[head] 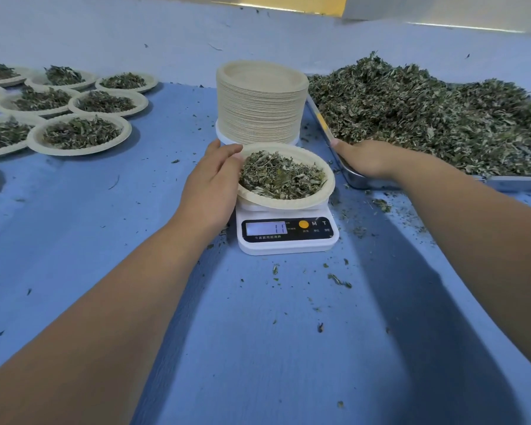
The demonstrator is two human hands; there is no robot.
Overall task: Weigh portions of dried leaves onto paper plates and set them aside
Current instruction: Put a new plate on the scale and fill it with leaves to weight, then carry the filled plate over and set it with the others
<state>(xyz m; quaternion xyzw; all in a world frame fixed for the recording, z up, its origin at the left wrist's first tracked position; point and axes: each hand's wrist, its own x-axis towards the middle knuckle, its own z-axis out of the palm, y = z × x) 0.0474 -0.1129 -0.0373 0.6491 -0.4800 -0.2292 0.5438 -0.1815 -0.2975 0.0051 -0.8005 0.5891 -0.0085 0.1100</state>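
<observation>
A paper plate (pixel 325 174) filled with dried leaves sits tilted on a white digital scale (pixel 288 237) at the centre of the blue table. My left hand (pixel 210 182) grips the plate's left rim, thumb over the edge. My right hand (pixel 365 157) rests on the near left corner of a metal tray (pixel 359 180), which carries a big heap of dried leaves (pixel 426 115). A tall stack of empty paper plates (pixel 259 102) stands just behind the scale. Several filled plates (pixel 80 133) lie at the far left.
Loose leaf crumbs (pixel 337 280) are scattered over the blue table (pixel 258 332) around the scale. The tray takes up the right side, the filled plates the left. A pale wall and a yellow strip (pixel 276 1) run along the back.
</observation>
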